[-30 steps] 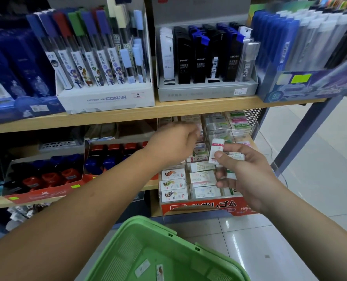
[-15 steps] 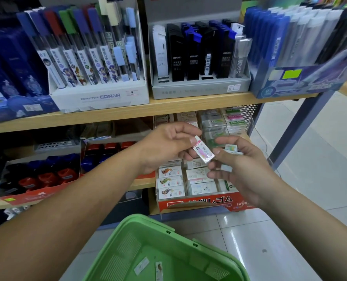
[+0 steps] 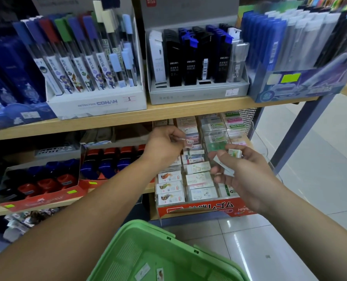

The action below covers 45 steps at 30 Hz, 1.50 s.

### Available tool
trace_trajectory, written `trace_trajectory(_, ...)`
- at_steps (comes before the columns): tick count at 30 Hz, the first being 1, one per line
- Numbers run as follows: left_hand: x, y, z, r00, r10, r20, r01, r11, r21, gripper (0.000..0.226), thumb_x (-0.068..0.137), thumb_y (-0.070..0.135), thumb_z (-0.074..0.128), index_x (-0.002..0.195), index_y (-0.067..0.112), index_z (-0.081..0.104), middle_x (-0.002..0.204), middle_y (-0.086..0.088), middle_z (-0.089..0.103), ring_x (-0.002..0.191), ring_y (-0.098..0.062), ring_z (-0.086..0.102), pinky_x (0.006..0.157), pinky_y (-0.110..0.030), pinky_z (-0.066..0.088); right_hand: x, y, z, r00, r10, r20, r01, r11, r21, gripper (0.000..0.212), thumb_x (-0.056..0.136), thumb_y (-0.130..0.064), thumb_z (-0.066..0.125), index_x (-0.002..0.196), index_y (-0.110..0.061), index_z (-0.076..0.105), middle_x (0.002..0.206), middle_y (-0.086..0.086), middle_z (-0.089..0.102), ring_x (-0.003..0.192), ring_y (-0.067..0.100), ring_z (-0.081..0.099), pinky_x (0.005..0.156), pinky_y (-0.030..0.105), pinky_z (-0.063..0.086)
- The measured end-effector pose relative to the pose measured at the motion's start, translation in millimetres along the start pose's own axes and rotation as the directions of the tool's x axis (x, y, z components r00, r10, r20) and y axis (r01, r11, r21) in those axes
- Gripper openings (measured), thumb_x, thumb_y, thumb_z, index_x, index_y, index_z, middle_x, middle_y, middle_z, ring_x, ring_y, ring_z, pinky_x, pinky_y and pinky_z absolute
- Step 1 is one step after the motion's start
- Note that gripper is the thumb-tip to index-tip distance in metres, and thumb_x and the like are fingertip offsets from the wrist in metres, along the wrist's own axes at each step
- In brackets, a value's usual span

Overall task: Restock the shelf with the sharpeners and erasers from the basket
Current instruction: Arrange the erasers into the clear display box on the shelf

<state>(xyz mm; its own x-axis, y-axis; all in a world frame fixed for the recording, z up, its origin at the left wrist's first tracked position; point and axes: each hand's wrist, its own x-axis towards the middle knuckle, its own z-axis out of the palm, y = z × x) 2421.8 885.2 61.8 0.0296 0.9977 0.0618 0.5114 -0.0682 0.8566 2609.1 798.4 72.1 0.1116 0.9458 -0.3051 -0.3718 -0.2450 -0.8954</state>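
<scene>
I see both forearms reaching in from bottom of frame toward lower shelf (image 3: 116, 199), mid-frame. Left hand (image 3: 164, 145) raised w/ fingers pinched together on a small eraser (image 3: 189, 142), held just above the eraser display box (image 3: 201, 208). Right hand (image 3: 243, 175), center-right, palm partly up, fingers curled around several erasers (image 3: 235, 153). Green basket (image 3: 148, 236) at bottom center, two small packs (image 3: 142, 270) lying inside.

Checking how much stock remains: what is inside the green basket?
Two small packaged items, likely erasers, lie flat on the floor of the green basket. The picture's lower edge cuts off its near part, so anything there is unseen.
</scene>
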Motion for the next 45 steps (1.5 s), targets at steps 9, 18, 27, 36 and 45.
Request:
trace_trajectory(9, 14, -4, 10, 0.992, 0.109, 0.068, -0.125, 0.941, 0.315, 0.009, 0.094, 0.020, 0.072, 0.092, 0.026, 0.079, 0.100, 0.009, 0.072, 0.090, -0.010, 0.067, 0.083, -0.031, 0.059, 1, 1, -1, 0.999, 0.019, -0.028, -0.021, 0.998, -0.056, 0.028, 0.094, -0.014, 0.076, 0.119, -0.004, 0.068, 0.093, 0.012, 0.077, 0.067, 0.023, 0.067, 0.065, 0.035, 0.060)
trace_trajectory(18, -7, 28, 1, 0.923, 0.063, 0.380, -0.082, 0.996, 0.036, 0.018, 0.102, 0.032, 0.064, 0.112, 0.024, 0.077, 0.100, 0.001, 0.075, 0.081, -0.009, 0.066, 0.072, -0.030, 0.057, 0, -1, -2, 0.995, -0.002, -0.101, -0.014, 0.988, -0.151, 0.043, 0.081, -0.028, 0.089, 0.112, -0.013, 0.063, 0.075, 0.006, 0.072, 0.055, 0.017, 0.055, 0.051, 0.030, 0.047)
trace_trajectory(27, -19, 24, -16, 0.822, -0.025, 0.569, 0.228, 0.930, -0.288, 0.024, 0.103, 0.022, 0.062, 0.121, 0.010, 0.072, 0.082, -0.006, 0.070, 0.067, -0.012, 0.059, 0.058, -0.023, 0.048, -5, -8, 2, 0.989, 0.111, 0.092, -0.122, 0.986, 0.117, 0.026, 0.103, -0.023, 0.049, 0.117, -0.007, 0.064, 0.100, 0.020, 0.068, 0.078, 0.029, 0.062, 0.068, 0.039, 0.057)
trace_trajectory(36, -22, 15, -46, 0.929, -0.073, 0.362, 0.174, 0.951, -0.254, 0.038, 0.103, 0.041, 0.060, 0.112, 0.006, 0.072, 0.071, 0.000, 0.059, 0.061, -0.009, 0.049, 0.054, -0.022, 0.042, -4, 4, 9, 1.000, 0.022, -0.014, -0.023, 0.997, -0.075, 0.038, 0.097, 0.006, 0.065, 0.133, -0.006, 0.061, 0.113, 0.018, 0.075, 0.094, 0.033, 0.078, 0.078, 0.043, 0.066)
trace_trajectory(45, -40, 26, -38, 0.820, 0.057, 0.569, -0.110, 0.992, 0.060, 0.027, 0.098, 0.021, 0.070, 0.125, 0.027, 0.069, 0.127, 0.003, 0.066, 0.099, -0.010, 0.071, 0.079, -0.025, 0.061, -10, 1, 5, 0.979, -0.183, -0.087, 0.143, 0.926, -0.349, 0.022, 0.095, -0.004, 0.074, 0.112, -0.018, 0.070, 0.092, 0.010, 0.078, 0.069, 0.024, 0.074, 0.054, 0.034, 0.060)
